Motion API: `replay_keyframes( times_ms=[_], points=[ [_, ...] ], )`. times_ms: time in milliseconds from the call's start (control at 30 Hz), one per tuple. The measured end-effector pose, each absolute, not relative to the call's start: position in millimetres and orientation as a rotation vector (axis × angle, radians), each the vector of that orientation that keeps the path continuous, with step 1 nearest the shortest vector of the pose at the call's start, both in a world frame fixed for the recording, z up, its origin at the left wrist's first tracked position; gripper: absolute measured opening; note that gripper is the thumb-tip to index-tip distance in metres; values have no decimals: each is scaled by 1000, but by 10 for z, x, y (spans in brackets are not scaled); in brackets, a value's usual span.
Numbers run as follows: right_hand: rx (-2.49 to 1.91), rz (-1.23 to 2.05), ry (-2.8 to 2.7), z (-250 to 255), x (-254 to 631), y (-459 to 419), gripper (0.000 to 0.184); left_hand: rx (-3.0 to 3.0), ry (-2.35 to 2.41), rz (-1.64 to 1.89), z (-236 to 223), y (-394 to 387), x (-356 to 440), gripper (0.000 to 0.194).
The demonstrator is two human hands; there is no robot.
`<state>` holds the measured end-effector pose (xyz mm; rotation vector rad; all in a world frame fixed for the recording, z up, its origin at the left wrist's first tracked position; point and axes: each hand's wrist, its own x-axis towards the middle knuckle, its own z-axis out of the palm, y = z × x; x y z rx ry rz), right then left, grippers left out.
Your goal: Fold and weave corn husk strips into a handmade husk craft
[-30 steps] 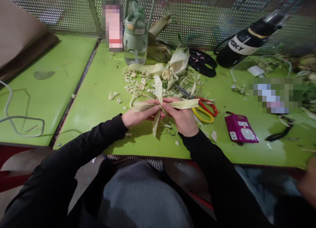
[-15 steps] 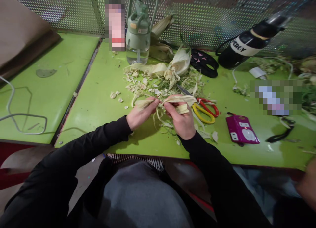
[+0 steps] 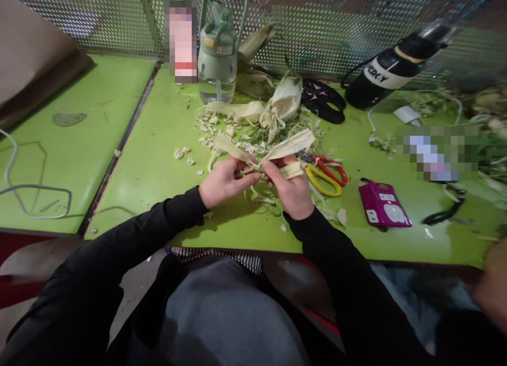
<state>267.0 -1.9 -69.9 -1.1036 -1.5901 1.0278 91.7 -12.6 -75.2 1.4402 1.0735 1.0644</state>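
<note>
Strips of pale corn husk [image 3: 291,145], gathered at a knot-like middle, spread out between my two hands over the near part of the table. My left hand [image 3: 224,184] is closed on the left end, thumb stretched towards the middle. With thumb and fingers pinched, my right hand [image 3: 291,189] grips the right side, and husk ends stick out above and beyond it. Just right of that hand lie scissors [image 3: 325,178] with red and yellow handles. Behind the hands, husk scraps [image 3: 222,125] and a bunch of whole husks [image 3: 287,99] cover the green table [image 3: 134,186].
A green water bottle [image 3: 217,59] stands at the back beside a blurred phone-like item [image 3: 182,41]. On the right are a black bottle [image 3: 382,73], a black mask-like item [image 3: 322,101] and a purple power strip [image 3: 385,203]. Part of another person's arm [image 3: 493,281] shows at the right edge.
My left hand has shifted its hold, its thumb now lying lower along the husk. The husk strips now stand up in a V above my hands. The view has moved slightly right.
</note>
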Motion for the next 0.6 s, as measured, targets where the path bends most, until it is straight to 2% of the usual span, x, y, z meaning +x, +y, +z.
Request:
replay_keyframes(
  times_ms=[200,400,600],
  points=[
    [-1124,947,-1650,-648,2656,-43,23,1540,1116,986,-700,-150,876,19],
    [-1069,1168,-1621,-602,2643,-41,26,1508,1061,1077,-690,-187,914,12],
    [-1052,1265,-1581,-640,2681,-36,31,1453,1039,1106,-640,-168,907,14]
  ],
)
